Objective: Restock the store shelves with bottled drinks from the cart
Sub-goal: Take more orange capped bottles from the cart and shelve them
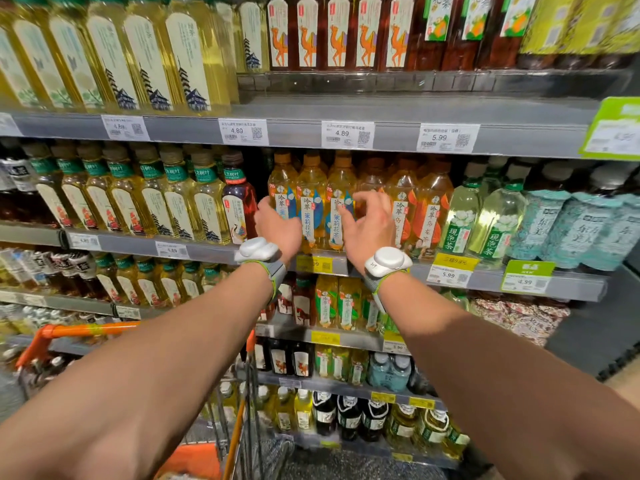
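Ahead, left hand (278, 228) round yellow bottle (283, 183)

Two hands (278, 228) (369, 225), one cart (86, 329).

Pretty clearly a supermarket drinks aisle. Metal shelves (381, 109) run tier on tier, packed with bottled teas (180, 60) facing out in neat rows. Price tags (242, 131) with QR codes sit along every shelf edge, there are yellow promo tags (455, 261) at 3 o'clock, and an orange shopping cart (69, 330) is down at 8 o'clock.
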